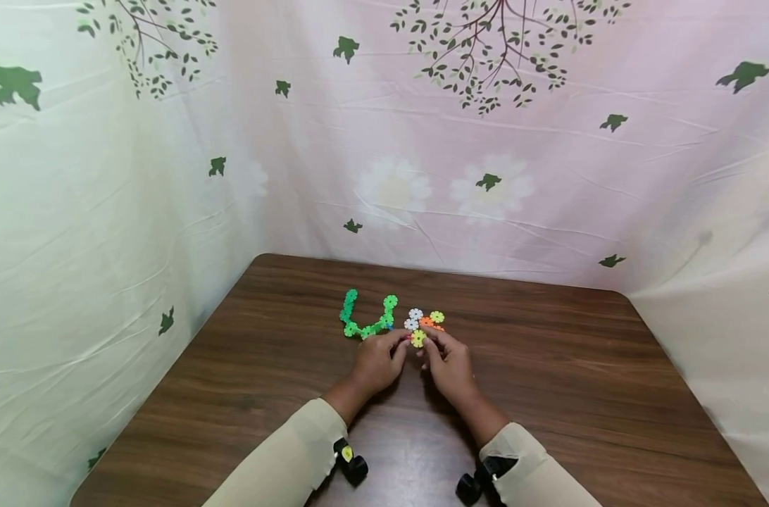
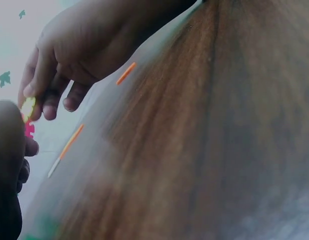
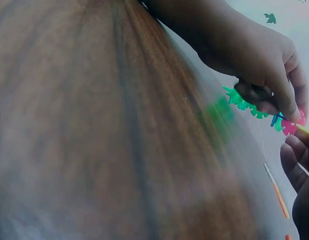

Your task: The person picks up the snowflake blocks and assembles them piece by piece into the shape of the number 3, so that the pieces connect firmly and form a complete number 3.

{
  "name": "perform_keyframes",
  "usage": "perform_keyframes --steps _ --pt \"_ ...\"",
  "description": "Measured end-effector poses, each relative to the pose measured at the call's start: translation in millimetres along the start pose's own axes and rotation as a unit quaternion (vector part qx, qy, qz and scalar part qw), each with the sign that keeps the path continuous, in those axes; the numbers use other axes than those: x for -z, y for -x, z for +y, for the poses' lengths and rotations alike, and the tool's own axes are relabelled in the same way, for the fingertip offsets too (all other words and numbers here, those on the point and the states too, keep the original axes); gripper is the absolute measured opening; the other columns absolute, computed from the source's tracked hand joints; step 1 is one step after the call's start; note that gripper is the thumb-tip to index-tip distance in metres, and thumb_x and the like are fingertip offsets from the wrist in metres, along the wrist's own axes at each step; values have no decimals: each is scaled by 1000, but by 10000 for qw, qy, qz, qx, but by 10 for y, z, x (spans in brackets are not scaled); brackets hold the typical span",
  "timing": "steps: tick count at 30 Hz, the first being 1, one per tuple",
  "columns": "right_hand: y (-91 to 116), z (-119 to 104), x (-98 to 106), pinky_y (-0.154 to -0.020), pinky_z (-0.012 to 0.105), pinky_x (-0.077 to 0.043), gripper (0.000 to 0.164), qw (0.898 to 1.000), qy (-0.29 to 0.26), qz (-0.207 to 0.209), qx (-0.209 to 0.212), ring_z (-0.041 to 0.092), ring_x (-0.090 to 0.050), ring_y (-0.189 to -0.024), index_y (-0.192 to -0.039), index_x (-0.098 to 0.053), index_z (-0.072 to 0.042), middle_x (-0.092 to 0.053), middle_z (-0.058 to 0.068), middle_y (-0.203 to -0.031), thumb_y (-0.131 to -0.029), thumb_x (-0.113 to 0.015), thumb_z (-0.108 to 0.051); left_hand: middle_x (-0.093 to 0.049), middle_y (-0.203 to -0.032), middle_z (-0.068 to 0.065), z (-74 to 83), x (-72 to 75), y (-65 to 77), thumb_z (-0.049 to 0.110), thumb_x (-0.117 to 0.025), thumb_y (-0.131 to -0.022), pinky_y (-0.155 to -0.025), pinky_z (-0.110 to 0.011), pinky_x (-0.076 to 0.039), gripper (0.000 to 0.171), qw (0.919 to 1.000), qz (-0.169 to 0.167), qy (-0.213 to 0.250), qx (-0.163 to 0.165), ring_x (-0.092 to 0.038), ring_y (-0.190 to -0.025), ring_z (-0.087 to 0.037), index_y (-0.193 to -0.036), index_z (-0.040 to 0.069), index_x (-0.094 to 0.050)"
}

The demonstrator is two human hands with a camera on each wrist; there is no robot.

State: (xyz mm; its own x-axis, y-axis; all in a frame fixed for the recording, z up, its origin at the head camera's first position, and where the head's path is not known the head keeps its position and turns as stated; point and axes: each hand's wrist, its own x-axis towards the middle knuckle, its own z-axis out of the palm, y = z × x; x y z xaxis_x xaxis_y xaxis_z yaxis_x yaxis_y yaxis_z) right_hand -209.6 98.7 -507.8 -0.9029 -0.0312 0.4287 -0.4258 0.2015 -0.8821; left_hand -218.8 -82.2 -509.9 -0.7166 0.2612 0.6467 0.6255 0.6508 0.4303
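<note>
Near the middle of the table, in the head view, my left hand [image 1: 373, 362] pinches a small pink notched disc [image 3: 290, 126], mostly covered by the fingers. A blue disc [image 1: 390, 327] and a curved chain of green notched discs [image 1: 367, 332] run leftward from it. My right hand [image 1: 453, 367] pinches a yellow notched disc [image 1: 418, 339] between thumb and fingers, right at the pink disc's edge. In the left wrist view the yellow disc [image 2: 28, 107] sits edge-on just above the pink one [image 2: 29, 130]. Both hands' fingertips nearly meet there.
Just beyond the hands lie loose discs: white ones [image 1: 415, 314], orange ones [image 1: 427, 322] and another yellow one [image 1: 437, 317]. The brown wooden table [image 1: 549, 394] has a rounded far edge against a patterned cloth [image 1: 435, 232], with cloth along both sides too.
</note>
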Motion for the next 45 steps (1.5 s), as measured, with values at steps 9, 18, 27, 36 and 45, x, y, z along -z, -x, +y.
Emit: perform_keyframes --steps 9,18,27,36,45 --pt "-19 2 -9 -67 20 -58 17 9996 176 110 -195 17 -74 -82 -115 -83 1 -83 21 -109 -100 -74 4 -77 -77 -1 46 32 13 14 -80 -100 -62 -19 -54 37 9969 -650 372 232 -67 -64 -6 -133 -1 -73" --pt "-23 33 -17 -74 24 -61 18 9990 291 25 -328 19 -75 -86 -112 -83 1 -83 20 -109 -102 -69 6 -82 -87 -9 44 -5 21 10 -83 -97 -72 -33 -64 36 9965 -568 490 359 -79 -76 -19 -128 -4 -74" --pt "-78 46 14 -78 15 -56 18 9977 484 239 -408 33 -80 -96 -113 -81 4 -83 21 -100 -102 -68 9 -81 -89 -9 26 -35 20 7 -82 -97 -72 -31 -61 31 9955 -424 671 509 -76 -79 -19 -125 -4 -75" --pt "-179 107 103 -75 14 -52 17 9959 707 365 -432 40 -79 -97 -116 -78 8 -84 20 -100 -101 -69 8 -81 -103 -17 17 -20 -2 4 -76 -100 -86 -45 -64 34 9918 -502 935 710 -79 -94 -28 -133 -6 -71" --pt "-270 180 206 -76 13 -53 19 9948 843 439 -373 18 -74 -92 -116 -75 12 -80 27 -103 -97 -74 11 -79 -100 -13 -28 -59 15 7 -75 -102 -86 -42 -63 33 9882 -687 947 991 -76 -94 -25 -134 0 -70"
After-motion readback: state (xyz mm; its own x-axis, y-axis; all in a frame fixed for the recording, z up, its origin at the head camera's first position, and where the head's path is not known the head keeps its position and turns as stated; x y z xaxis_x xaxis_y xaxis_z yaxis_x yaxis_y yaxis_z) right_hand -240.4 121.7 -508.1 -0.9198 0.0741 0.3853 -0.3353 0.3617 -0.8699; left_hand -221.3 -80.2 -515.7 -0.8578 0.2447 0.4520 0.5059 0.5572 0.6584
